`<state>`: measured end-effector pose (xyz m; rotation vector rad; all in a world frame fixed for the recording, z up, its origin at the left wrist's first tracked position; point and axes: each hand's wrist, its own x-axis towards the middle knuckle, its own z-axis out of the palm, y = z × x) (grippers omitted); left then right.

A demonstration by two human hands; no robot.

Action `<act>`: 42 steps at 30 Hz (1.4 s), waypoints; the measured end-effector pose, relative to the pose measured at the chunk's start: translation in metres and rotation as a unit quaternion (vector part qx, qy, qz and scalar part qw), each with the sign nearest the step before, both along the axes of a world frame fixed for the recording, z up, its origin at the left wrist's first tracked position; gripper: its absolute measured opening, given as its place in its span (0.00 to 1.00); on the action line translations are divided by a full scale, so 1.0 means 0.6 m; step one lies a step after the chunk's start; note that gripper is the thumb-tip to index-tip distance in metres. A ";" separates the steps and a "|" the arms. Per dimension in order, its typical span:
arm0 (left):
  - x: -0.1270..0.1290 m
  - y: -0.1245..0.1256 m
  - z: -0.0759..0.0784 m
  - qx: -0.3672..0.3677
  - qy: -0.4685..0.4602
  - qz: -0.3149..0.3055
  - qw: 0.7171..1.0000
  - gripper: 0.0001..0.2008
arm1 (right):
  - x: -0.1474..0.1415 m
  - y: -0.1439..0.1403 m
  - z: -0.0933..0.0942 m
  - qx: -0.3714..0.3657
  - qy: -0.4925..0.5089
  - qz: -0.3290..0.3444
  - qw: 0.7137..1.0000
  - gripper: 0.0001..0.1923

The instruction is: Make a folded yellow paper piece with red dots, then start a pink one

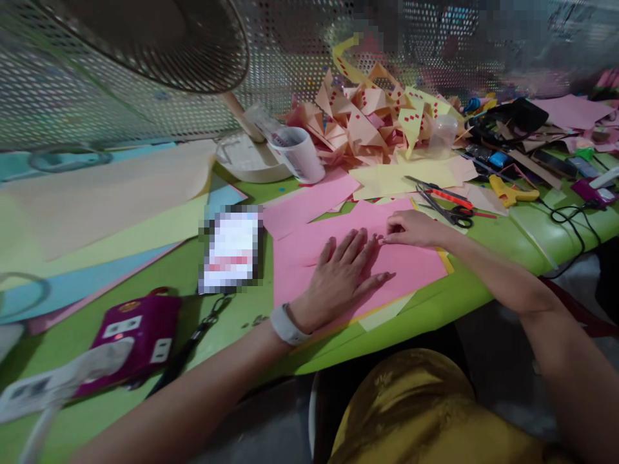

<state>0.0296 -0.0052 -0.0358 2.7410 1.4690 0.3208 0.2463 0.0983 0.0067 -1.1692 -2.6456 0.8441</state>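
Left hand (341, 274) lies flat, fingers spread, on pink paper (401, 261); right hand (411, 229) pinches its edge. Scissors (447, 209), cup (300, 154), fan base (246, 161) nearby; no writing readable.

Scissors (447, 205) lie right of the paper sheet (309, 258), cup (300, 154) behind, perhaps touching the fan base (246, 161).

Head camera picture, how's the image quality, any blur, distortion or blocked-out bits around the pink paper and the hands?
Head view: the left hand and right hand on the pink paper read fairly sharp; the green table edge bows, a wide-lens distortion; the phone screen is pixelated out, as is a patch along the top edge; the fan at top left is soft and dim; lighting is even, shadows faint.
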 end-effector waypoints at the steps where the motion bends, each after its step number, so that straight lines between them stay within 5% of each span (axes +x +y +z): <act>1: 0.001 0.000 0.001 -0.001 0.001 0.001 1.000 0.35 | 0.004 0.002 0.003 -0.009 -0.012 -0.010 1.000 0.11; 12: 0.007 -0.001 0.007 0.017 -0.008 0.007 1.000 0.35 | 0.084 0.033 0.042 -0.078 -0.087 -0.050 0.992 0.10; 17: 0.005 -0.001 0.003 0.021 -0.012 -0.003 1.000 0.33 | 0.052 -0.004 0.045 0.090 0.028 -0.119 0.988 0.10; 24: -0.001 0.002 -0.014 0.048 -0.022 -0.002 0.999 0.34 | -0.002 -0.089 -0.030 0.209 -0.058 0.107 0.970 0.38; 42: 0.012 -0.002 0.004 0.005 -0.004 0.034 0.999 0.43 | 0.012 -0.078 -0.058 0.179 -0.074 0.116 0.974 0.48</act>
